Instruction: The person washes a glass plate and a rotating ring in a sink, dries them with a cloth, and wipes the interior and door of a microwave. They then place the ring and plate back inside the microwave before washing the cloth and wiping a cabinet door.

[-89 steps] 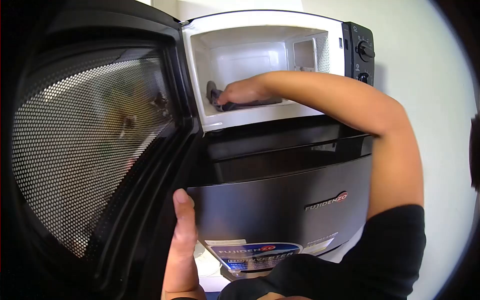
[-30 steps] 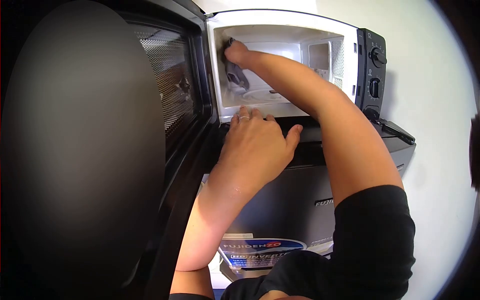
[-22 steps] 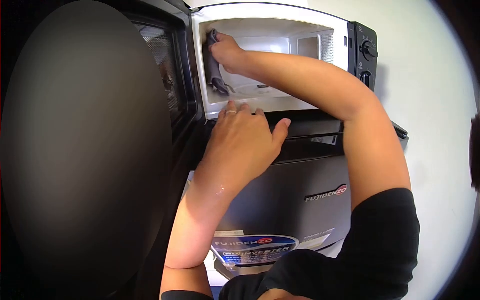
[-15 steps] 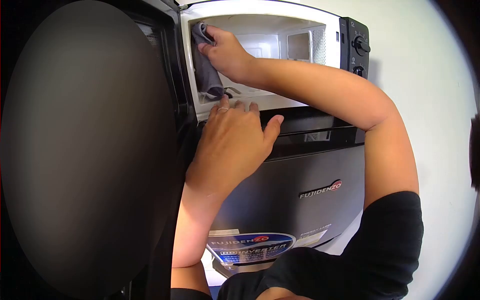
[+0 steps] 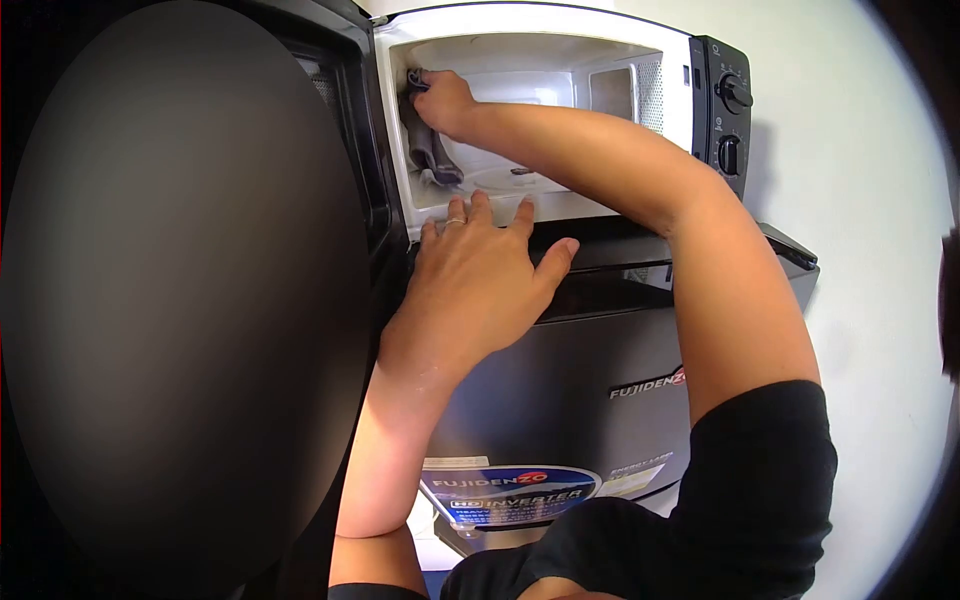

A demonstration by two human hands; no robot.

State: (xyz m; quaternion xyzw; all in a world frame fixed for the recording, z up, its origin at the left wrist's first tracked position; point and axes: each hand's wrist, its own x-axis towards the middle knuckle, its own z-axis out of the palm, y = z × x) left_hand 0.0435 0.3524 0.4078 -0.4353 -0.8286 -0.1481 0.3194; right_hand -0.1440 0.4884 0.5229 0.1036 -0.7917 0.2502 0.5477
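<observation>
My right hand (image 5: 446, 103) is inside the microwave (image 5: 540, 19), its fingers closed on a dark grey cloth (image 5: 428, 150). The cloth hangs down along the left inner wall of the cavity. Spread fingers of my left hand (image 5: 478, 275) rest at the lower front edge of the microwave opening, palm down, with nothing held. Below the right forearm, a small dark piece (image 5: 522, 171) shows on the cavity floor.
The open microwave door (image 5: 345, 110) stands at the left, beside a large dark blurred shape. Control knobs (image 5: 735, 94) sit on the right panel. Beneath is a dark grey refrigerator (image 5: 560, 400) with labels; a pale wall (image 5: 870, 300) is at the right.
My right hand has gone deeper into the microwave with the cloth. The view has shifted slightly, and more of the refrigerator top and the second knob shows. My left hand keeps its place at the edge.
</observation>
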